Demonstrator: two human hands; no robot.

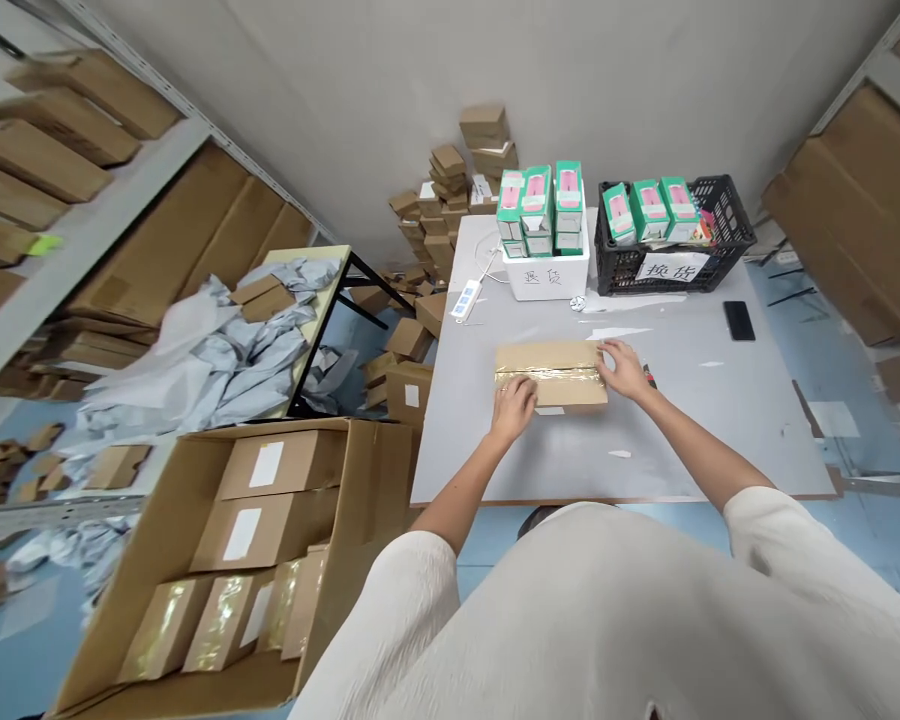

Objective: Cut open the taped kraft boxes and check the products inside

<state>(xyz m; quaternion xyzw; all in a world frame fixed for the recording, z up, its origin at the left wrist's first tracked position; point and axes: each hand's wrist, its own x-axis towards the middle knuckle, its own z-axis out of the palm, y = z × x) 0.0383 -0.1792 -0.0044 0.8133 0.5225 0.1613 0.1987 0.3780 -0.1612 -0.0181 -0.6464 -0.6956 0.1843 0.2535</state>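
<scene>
A flat cardboard box (551, 375) lies on the grey tabletop (667, 450), with a band of clear tape around its middle. My left hand (511, 410) rests on its near left corner, fingers spread over the taped band. My right hand (622, 368) holds the box's right end, fingers curled over the edge. A small dark-and-red object (649, 376) lies just right of my right hand, too small to identify.
A white bin (546, 278) and a black plastic crate (720, 235) hold green-and-pink boxes at the table's far side. A phone (739, 320) and power strip (466, 300) lie nearby. A large open carton (217, 560) of taped boxes stands left.
</scene>
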